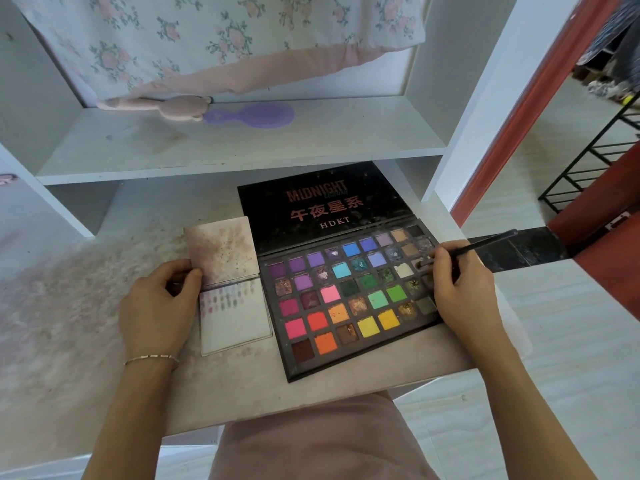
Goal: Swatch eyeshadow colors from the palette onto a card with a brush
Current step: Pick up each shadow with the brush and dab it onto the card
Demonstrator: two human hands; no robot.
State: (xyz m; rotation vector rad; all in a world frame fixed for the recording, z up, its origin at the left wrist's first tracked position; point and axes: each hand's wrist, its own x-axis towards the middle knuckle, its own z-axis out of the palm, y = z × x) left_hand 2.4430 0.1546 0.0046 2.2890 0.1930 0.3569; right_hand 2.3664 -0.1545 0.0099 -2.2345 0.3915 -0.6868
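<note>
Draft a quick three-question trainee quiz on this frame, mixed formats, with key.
1. True or false: the brush tip is on the card.
2. Multiple choice: the left hand grips A) the palette lid, B) the card's raised cover, C) the purple hairbrush.
3. Fill in: the right hand holds the brush over the palette's ____ side.

Key
1. False; it dips into a pan near the palette's right edge.
2. B.
3. Right.
</note>
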